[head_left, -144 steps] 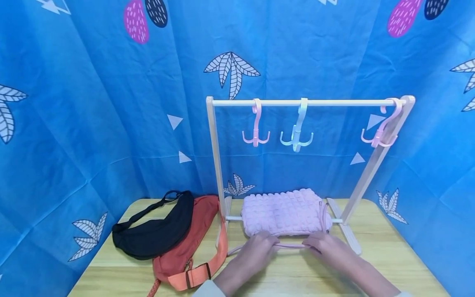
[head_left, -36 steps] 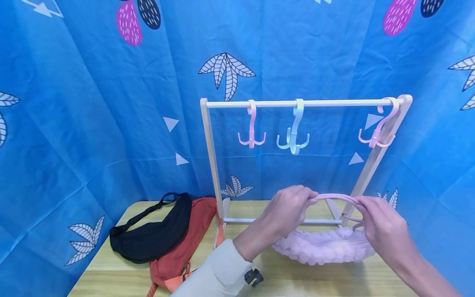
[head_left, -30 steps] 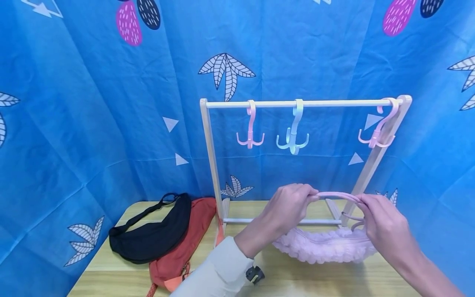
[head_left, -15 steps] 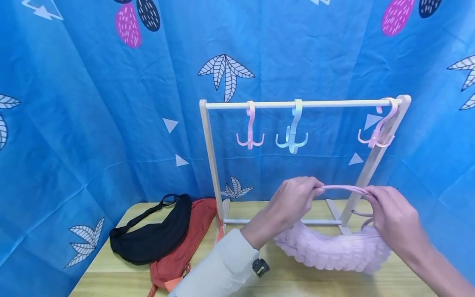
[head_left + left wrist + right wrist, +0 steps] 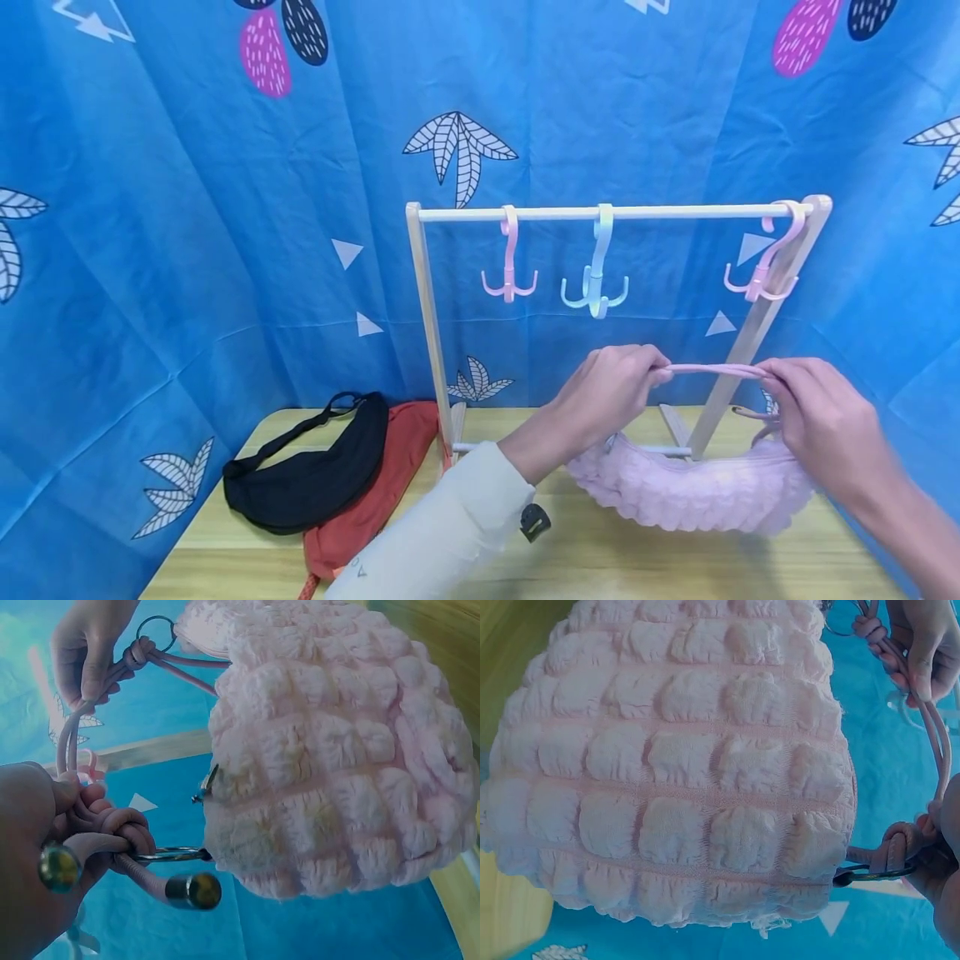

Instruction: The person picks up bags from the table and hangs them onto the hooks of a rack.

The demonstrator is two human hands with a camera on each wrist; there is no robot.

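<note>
A pale pink puffy quilted handbag [image 5: 697,492] hangs by its corded strap [image 5: 712,369], in front of the rack's lower right part. My left hand [image 5: 611,387] pinches the strap near its left end, and my right hand [image 5: 825,417] grips it near the right end. The strap between them is nearly straight. In the left wrist view, metal-tipped cord ends [image 5: 193,891] and a knot stick out below my left hand. The right wrist view has a metal ring and a knot [image 5: 900,844] beside my right hand. Both palms are hidden in the head view.
A wooden rack [image 5: 427,308] carries a pink hook [image 5: 509,267], a blue hook [image 5: 596,275] and another pink hook [image 5: 761,271] on its top bar. A black waist bag [image 5: 315,479] lies over a red bag [image 5: 352,533] on the table's left. A blue curtain hangs behind.
Earlier the handbag lay on the table under the rack with both hands at its strap. It has since been lifted, and over the last second both hands rose slightly and shifted right.
</note>
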